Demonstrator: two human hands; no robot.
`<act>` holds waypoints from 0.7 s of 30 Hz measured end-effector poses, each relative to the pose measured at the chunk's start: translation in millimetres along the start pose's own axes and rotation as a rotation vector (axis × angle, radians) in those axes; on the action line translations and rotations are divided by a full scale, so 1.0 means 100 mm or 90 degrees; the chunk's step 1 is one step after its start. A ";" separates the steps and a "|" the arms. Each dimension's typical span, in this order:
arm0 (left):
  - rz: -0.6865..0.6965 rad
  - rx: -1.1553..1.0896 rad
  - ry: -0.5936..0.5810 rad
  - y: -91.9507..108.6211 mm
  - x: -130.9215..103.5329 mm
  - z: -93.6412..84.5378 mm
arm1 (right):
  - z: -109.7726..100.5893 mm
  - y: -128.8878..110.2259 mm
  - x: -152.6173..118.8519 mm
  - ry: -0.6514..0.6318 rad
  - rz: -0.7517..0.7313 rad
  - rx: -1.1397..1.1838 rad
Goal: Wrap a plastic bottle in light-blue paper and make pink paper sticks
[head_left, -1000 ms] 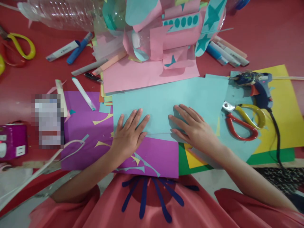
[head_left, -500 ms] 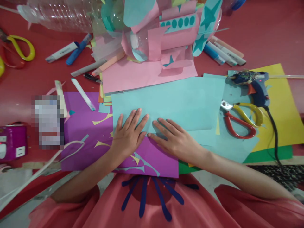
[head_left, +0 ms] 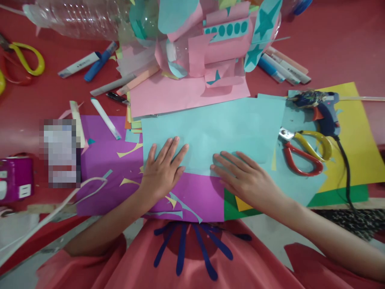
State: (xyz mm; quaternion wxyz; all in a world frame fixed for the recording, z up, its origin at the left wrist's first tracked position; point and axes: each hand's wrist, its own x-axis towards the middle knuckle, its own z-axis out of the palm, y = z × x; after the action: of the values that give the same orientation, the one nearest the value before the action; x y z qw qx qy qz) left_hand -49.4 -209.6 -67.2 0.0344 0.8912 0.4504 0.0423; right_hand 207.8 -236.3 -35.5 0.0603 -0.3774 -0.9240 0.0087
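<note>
The light-blue sheet (head_left: pixel 207 128) lies mid-table, with the left hand (head_left: pixel 161 172) at its eight o'clock and the right hand (head_left: pixel 246 176) at its five o'clock, both with fingers straight, spread and gripping nothing. To press it flat well, the left hand should probably anchor its corner while the right bears down evenly along the six o'clock edge, without dragging the paper askew. The scissors (head_left: pixel 303 153) at three o'clock and glue gun (head_left: pixel 329 114) at two are best avoided.

Pale blue paper sheet (head_left: pixel 207 132) lies flat, long side crosswise, partly over purple paper (head_left: pixel 204 196). Near edge partly covered; any fold unclear.
</note>
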 end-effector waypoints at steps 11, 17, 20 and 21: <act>0.012 0.027 0.008 -0.03 0.00 -0.03 | -0.20 0.21 -0.48 -0.023 0.063 -0.066; 0.234 -0.032 0.145 0.03 0.02 -0.08 | -0.16 0.21 -0.40 0.017 0.061 -0.038; 0.223 -0.034 0.142 0.15 0.04 -0.10 | -0.06 0.09 -0.25 0.029 0.029 0.005; 0.204 -0.025 0.130 0.20 0.04 -0.10 | -0.01 0.03 -0.18 0.028 0.011 0.020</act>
State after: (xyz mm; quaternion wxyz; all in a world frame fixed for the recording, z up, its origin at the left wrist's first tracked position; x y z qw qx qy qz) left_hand -32.0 -217.9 -54.8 -0.0016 0.9418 0.3026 0.1465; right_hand 223.5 -246.7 -36.2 0.0863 -0.3841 -0.9191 0.0158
